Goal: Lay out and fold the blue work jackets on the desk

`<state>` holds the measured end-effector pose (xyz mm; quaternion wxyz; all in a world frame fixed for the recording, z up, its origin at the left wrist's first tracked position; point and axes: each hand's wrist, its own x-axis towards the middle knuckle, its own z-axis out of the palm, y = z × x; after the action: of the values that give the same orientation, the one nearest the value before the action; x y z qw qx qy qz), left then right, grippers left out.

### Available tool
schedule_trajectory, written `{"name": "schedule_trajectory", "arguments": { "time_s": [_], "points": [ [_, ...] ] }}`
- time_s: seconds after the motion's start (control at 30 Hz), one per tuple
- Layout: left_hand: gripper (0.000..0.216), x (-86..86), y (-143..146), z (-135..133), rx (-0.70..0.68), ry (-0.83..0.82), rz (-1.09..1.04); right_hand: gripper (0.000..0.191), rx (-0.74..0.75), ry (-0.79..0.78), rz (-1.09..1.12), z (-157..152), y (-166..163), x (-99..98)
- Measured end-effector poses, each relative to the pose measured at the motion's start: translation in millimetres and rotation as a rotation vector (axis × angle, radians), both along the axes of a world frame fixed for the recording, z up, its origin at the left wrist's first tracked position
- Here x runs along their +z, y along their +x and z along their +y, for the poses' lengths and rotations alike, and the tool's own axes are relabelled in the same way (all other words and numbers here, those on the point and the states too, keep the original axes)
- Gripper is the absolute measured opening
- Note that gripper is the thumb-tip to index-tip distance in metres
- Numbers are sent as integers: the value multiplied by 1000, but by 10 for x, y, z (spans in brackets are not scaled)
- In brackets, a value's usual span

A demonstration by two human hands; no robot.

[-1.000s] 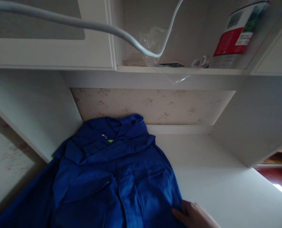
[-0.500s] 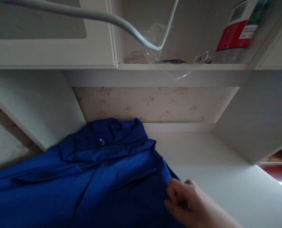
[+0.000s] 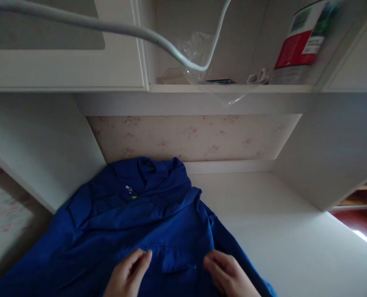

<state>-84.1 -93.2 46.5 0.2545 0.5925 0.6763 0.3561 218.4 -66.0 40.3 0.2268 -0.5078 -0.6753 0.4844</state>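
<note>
White cabinet (image 3: 121, 68): spans the top of the view, with an open compartment beside a framed door.
Table (image 3: 257, 202): white, beneath the cabinet, between two side panels.
Blue jacket (image 3: 146, 222): rumpled on the left part of the table, collar toward the back, one sleeve running down past the right hand.
Floral wallpaper (image 3: 171, 140): a strip behind the table.
White cable (image 3: 133, 31): crosses before the cabinet and bends upward.
Red-labelled container (image 3: 297, 47): tilted in view, in the open compartment.
Right hand (image 3: 228, 272): grip pinching the jacket's front edge.
Left hand (image 3: 129, 272): over the jacket front, thumb near curled forefinger; cannot tell whether its grip has cloth.
Clear plastic bag (image 3: 198, 43): overhangs the compartment's edge.
Pale logo (image 3: 129, 189): below the collar.
</note>
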Motion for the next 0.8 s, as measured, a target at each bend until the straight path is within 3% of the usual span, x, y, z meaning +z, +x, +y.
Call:
{"name": "schedule_trajectory", "arguments": {
  "time_s": [0.07, 0.13, 0.27, 0.53, 0.8],
  "points": [
    [48, -194, 108, 219, -17, 90, 78, 51, -188, 156, -151, 193, 218, -186],
    [43, -393, 128, 332, -66, 118, 217, 45, -258, 282, -361, 364, 481, -383],
    [37, -628, 77, 319, -126, 13, 374, 44, -310, 296, -586, 532, 800, -617],
    [38, -543, 125, 321, -89, 20, 353, 43, -335, 275, -769, 608, 643, -555],
    [37, -659, 74, 333, -109, 64, 316, 41, -352, 283, -738, 649, 697, -649]
  ]
}}
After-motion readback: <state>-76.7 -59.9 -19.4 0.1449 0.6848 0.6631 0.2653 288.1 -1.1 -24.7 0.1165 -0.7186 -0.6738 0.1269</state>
